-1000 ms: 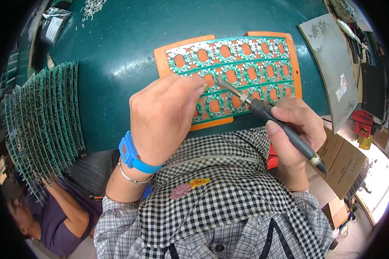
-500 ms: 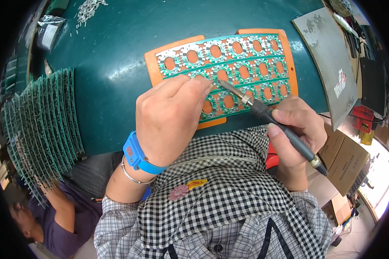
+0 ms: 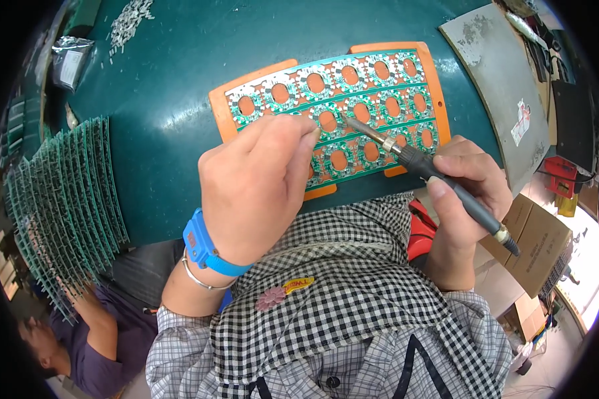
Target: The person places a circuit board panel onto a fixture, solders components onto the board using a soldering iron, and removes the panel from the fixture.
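Circuit panel, under left hand, near right

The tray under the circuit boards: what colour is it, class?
Orange; the tray shows best in the head view, along its edges.

Circuit-board panel: green, three rows of ring-shaped units, six along the top row; dense small components and pale pads around each roundish opening, orange showing through. Lies flat, slightly skewed, right end higher in view; lower left partly hidden. Orange carrier beneath, wider than panel, its edges showing on all sides, resting on dark green tabletop. Soldering iron: dark handle, ribbed grip, silvery collar, tapered metal shaft. Slants, tip up-left near two middle-row rings, tail down-right beyond carrier; tip contact unclear.
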The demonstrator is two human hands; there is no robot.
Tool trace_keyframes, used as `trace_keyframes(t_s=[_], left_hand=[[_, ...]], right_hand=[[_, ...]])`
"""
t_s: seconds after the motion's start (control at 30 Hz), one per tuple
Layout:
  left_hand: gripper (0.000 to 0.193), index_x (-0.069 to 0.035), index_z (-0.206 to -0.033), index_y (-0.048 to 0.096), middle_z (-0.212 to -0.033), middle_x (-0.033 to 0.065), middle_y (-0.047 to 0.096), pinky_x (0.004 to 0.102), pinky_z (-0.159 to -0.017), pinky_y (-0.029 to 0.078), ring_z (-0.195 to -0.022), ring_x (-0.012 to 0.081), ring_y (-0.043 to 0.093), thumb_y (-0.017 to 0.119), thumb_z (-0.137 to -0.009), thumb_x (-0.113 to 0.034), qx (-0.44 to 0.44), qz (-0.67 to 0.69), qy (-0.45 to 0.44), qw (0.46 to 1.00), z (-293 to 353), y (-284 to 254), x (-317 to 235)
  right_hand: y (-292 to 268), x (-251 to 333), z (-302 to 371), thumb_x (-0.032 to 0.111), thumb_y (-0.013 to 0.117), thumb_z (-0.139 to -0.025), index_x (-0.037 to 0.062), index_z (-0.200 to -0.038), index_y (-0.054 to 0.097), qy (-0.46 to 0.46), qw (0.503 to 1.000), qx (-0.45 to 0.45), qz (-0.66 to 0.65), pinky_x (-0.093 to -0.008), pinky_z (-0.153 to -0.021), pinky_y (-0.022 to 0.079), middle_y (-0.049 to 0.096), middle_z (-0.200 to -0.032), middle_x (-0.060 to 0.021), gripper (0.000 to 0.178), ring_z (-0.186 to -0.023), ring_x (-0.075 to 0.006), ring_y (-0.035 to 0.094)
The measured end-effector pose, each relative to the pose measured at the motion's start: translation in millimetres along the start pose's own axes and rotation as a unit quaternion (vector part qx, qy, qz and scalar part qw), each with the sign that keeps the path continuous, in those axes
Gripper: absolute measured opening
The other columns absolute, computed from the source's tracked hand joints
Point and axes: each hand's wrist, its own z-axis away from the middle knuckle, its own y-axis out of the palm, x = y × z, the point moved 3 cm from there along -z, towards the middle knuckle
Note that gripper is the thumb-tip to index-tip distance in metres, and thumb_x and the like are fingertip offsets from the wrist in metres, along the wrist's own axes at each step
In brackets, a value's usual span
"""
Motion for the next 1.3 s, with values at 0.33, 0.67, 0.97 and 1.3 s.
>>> trace_keyframes(t_s=[0.33,0.67,0.97,1.3], left_hand=[[0.012,-0.005,-0.091,0.063,-0.078,0.0088,0.068,0.0339,-0.051,0.052,-0.064,0.0253,0.067,0.071,-0.082,-0.005,-0.003,-0.042,0.020,0.999,-2.9,8.8,3.9],[0.008,-0.002,-0.089,0.070,-0.075,0.0102,0.068,0.0285,-0.053,0.050,-0.060,0.0192,0.065,0.072,-0.082,0.000,0.018,-0.016,0.011,1.000,-6.0,5.0,-5.6],[0.011,-0.003,-0.088,0.069,-0.072,0.0085,0.066,0.0307,-0.051,0.049,-0.058,0.0209,0.064,0.075,-0.078,-0.002,0.009,-0.037,0.059,0.998,-9.2,20.4,-6.8],[0.011,-0.002,-0.083,0.065,-0.068,0.0038,0.064,0.0237,-0.050,0.047,-0.056,0.0106,0.061,0.074,-0.080,0.003,0.023,-0.003,-0.009,1.000,-9.2,6.9,-18.4]], right_hand=[[4.4,-5.5,-2.5,-0.005,0.070,-0.063,-0.0061,-0.084,0.066,0.002,1.000,0.018,0.016,-0.0276,-0.054,0.043,0.062,-0.068,-0.0112,0.021,-0.059,-0.0182,0.058],[-4.0,1.0,-1.2,-0.004,0.070,-0.065,-0.0073,-0.084,0.066,-0.006,1.000,-0.010,-0.003,-0.0278,-0.054,0.042,0.062,-0.070,-0.0124,0.020,-0.059,-0.0186,0.058],[-8.7,-5.2,1.1,-0.006,0.068,-0.064,-0.0071,-0.082,0.065,0.015,1.000,0.004,0.000,-0.0275,-0.055,0.042,0.062,-0.070,-0.0125,0.018,-0.061,-0.0184,0.058],[-19.9,-6.7,4.2,-0.003,0.070,-0.067,-0.0081,-0.086,0.064,-0.026,0.999,-0.028,-0.010,-0.0288,-0.054,0.041,0.061,-0.069,-0.0121,0.021,-0.058,-0.0181,0.055]])
